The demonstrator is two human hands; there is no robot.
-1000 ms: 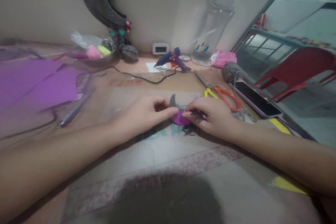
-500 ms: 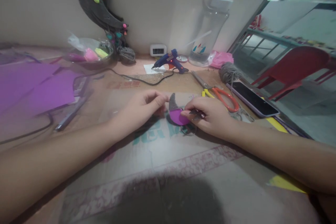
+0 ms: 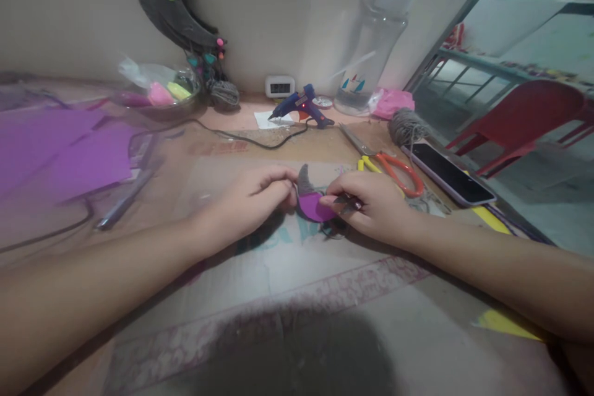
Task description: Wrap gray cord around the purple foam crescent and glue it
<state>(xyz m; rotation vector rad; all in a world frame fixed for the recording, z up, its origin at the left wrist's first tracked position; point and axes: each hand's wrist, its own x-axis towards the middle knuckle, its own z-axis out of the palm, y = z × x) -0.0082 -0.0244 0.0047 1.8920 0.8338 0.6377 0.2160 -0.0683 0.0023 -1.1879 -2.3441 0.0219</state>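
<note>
A purple crescent cutout has its upper tip wrapped in grey yarn. My right hand is closed on the right end of the crescent, thumb pressed on its face. A dark, shiny object also shows between those fingers; its kind is unclear. At the crescent's left edge, my left hand has thumb and forefinger pinched together. What lies between these fingertips is hidden. A thin dark strand loops below the crescent by my right hand.
Behind my hands are a blue glue gun, a small clock and a water bottle. Orange-handled scissors, a grey yarn ball and a phone lie right. Purple sheets and a pen-like stick lie left.
My left hand has turned slightly and its fingers have drawn down and closer together beside the crescent. My right hand keeps its hold almost unmoved.
</note>
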